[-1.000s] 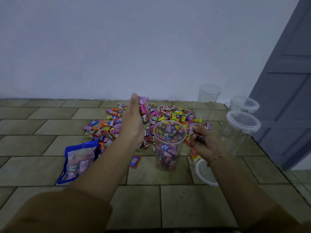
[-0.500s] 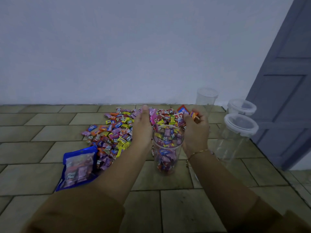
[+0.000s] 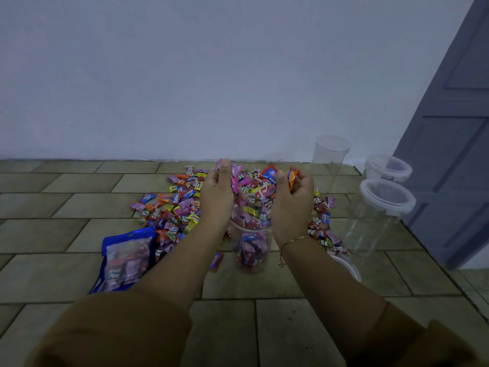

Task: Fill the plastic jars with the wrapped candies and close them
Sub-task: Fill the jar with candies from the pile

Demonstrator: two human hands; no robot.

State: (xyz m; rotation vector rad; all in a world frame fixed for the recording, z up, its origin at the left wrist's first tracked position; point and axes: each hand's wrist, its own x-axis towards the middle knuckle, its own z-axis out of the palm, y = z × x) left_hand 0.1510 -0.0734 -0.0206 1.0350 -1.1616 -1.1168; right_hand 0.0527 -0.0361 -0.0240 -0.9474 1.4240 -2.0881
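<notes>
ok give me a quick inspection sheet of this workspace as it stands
surface: tan tiled floor, candies spread loose on it
job's things: clear plastic jar open, about full; pile of wrapped candies behind it; two lidded clear jars at right, another clear jar by the wall; white lid on the floor
clutter: blue candy bag at left
grips: left hand and right hand each hold candies over the jar
cables: nothing seen
surroundings: white wall, grey door at right
</notes>
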